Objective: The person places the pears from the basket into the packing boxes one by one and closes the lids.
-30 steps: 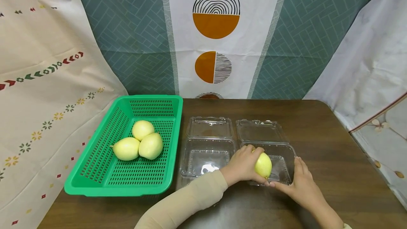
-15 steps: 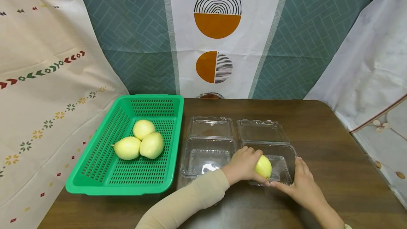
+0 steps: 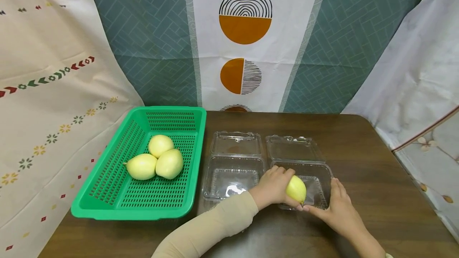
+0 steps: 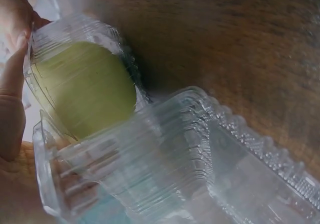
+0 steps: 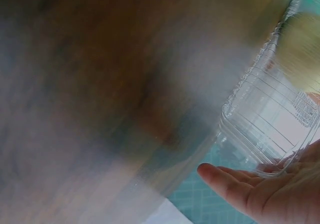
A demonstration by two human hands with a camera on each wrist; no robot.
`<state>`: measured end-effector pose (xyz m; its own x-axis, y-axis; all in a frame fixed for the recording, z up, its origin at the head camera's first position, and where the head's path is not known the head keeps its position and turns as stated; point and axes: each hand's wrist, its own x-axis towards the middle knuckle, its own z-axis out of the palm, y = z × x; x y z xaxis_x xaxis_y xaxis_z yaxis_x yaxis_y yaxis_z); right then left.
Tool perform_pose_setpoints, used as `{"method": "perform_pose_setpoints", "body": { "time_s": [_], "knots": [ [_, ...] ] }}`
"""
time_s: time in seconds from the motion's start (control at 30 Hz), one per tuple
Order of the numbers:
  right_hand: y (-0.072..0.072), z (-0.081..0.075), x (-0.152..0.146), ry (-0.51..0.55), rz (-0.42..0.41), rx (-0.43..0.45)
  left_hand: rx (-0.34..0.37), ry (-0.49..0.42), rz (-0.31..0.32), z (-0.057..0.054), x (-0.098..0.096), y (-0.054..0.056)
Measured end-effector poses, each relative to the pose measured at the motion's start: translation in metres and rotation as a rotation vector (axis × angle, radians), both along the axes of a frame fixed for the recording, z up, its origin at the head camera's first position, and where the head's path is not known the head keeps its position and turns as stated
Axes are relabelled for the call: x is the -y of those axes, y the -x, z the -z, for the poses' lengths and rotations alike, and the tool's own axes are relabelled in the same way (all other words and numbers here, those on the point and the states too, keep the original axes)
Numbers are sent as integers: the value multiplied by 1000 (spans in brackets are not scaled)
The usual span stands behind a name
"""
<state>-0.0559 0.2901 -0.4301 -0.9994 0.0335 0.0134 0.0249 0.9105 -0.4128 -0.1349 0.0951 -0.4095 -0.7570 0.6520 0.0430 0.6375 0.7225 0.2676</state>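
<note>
My left hand (image 3: 274, 186) grips a yellow-green pear (image 3: 297, 189) at the left side of the right-hand clear plastic clamshell container (image 3: 320, 174). The fingers curl over the pear's top left, and the thumb lies at the front. In the left wrist view the pear (image 4: 85, 89) shows through the clear wall. At the container's front right corner, my right hand (image 3: 342, 212) is spread, its straight fingers along the right wall and its thumb at the front edge. The thumb tips of both hands nearly meet. In the right wrist view that hand (image 5: 270, 194) touches the container's outside.
A second clamshell container (image 3: 233, 166) stands open just to the left, its lid folded back. Further left, a green plastic basket (image 3: 136, 213) holds three pears (image 3: 169, 164). All stand on a dark wooden table (image 3: 373, 170) with hanging cloths behind and beside it.
Both hands and the pear stay almost where they were. The whole head view has shifted slightly.
</note>
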Motion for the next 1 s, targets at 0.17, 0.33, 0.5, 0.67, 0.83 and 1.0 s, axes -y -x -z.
{"method": "perform_pose_setpoints", "body": {
  "time_s": [0.17, 0.33, 0.5, 0.67, 0.83, 1.0],
  "knots": [
    [0, 0, 2, -9, 3, -27, -37, -12, 12, 1, 2, 0],
    [1, 1, 1, -12, 2, -46, -58, -26, 11, 1, 3, 0],
    [1, 1, 2, -11, 0, -41, -60, -28, 9, 2, 3, 0],
    [2, 1, 0, -13, -7, -23, -64, -36, 16, 2, 4, -1],
    [0, 1, 1, -10, -6, -28, -66, -42, 6, 3, 4, -2],
    [-1, 0, 2, -3, -2, -39, -60, -46, -7, 2, 3, -3]
  ]
}}
